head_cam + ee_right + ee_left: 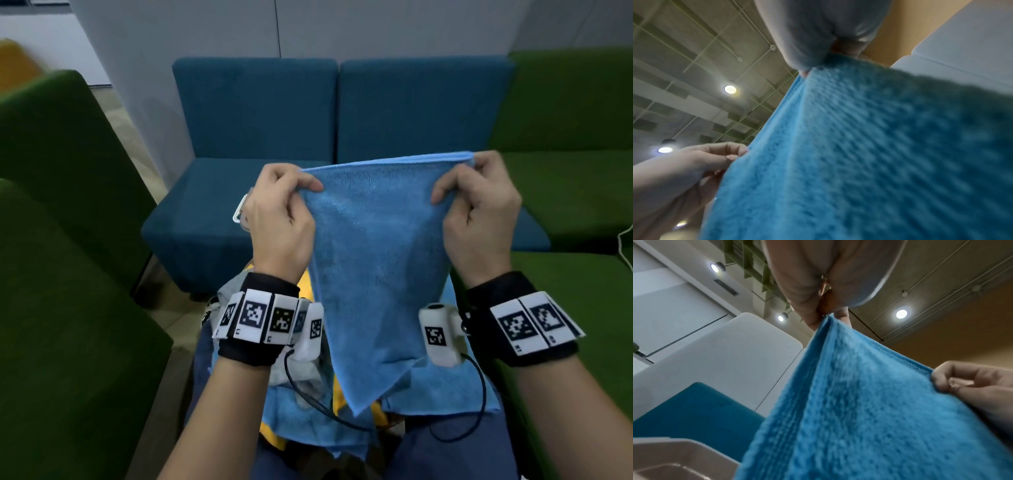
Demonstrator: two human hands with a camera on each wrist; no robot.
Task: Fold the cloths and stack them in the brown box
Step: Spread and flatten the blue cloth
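I observed the blue cloth (376,260) held up in the air above my lap, hanging down from its top edge. My left hand (279,219) had its grip pinched on the top left corner; my right hand (479,212) had its grip pinched on the top right corner. More cloths (301,421), blue, yellow and grey, lay heaped on my lap beneath. A blue sofa (253,113) stood ahead.
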